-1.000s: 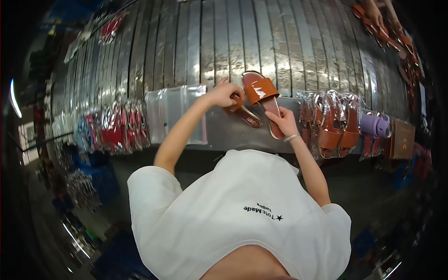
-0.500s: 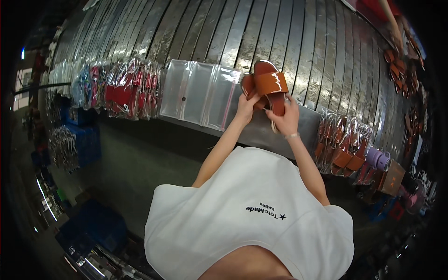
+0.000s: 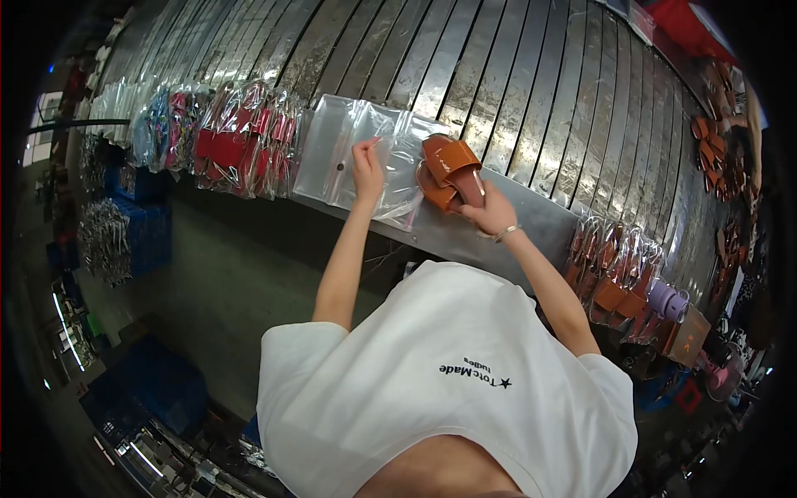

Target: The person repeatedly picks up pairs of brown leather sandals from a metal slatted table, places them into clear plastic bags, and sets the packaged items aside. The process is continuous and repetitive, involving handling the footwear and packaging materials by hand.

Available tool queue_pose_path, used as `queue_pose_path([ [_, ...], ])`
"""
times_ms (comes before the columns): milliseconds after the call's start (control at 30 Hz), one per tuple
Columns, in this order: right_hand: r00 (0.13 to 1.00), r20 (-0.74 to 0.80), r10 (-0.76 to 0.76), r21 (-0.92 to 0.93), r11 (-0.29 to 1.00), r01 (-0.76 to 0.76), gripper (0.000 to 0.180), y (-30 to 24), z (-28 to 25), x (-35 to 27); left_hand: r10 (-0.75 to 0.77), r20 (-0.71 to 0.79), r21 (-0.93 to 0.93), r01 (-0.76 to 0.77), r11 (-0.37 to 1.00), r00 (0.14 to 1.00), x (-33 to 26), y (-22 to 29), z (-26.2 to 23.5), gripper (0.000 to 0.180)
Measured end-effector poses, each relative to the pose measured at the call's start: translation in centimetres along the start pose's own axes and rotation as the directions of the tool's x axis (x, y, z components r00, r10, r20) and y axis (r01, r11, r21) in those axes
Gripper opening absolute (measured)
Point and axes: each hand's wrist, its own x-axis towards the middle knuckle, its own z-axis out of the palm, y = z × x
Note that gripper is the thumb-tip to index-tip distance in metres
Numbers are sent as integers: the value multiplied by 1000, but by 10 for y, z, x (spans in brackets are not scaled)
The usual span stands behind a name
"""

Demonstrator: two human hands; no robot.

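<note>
A pair of brown slide sandals [image 3: 455, 162] with broad straps is in my right hand [image 3: 496, 212], which is closed around the end nearest me. One sandal lies partly over the other, and they are at the right end of a row of flat clear plastic bags [image 3: 320, 153]. Over those bags is my left hand [image 3: 368, 172], its thumb and fingers pinched at the reddish edge of one bag. The film around that hand is raised and wrinkled.
Bagged red footwear [image 3: 237, 141] lines the slatted metal table [image 3: 506, 91] on the left. At right are bagged brown sandals [image 3: 614, 278], a purple roll [image 3: 668, 299] and a cardboard box [image 3: 686, 334]. More brown sandals [image 3: 710, 153] lie at the far right.
My left hand has let go of the sandals and moved left onto the plastic bags, lifting film there. My right hand has shifted the sandals slightly left and turned them.
</note>
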Motion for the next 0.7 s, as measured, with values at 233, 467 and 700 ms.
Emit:
queue_pose_path([
  [233,985,43,-166,374,917,138,62,-66,10,-3,285,389,-12,-305,952,876,12,104,-35,13],
  [467,972,-206,-113,532,821,208,55,-65,-32,-11,496,513,-53,-551,833,700,25,193,1,17],
  [700,933,-357,40,824,484,295,41,11,-44,-8,707,573,-298,-698,650,414,-7,256,77,29],
])
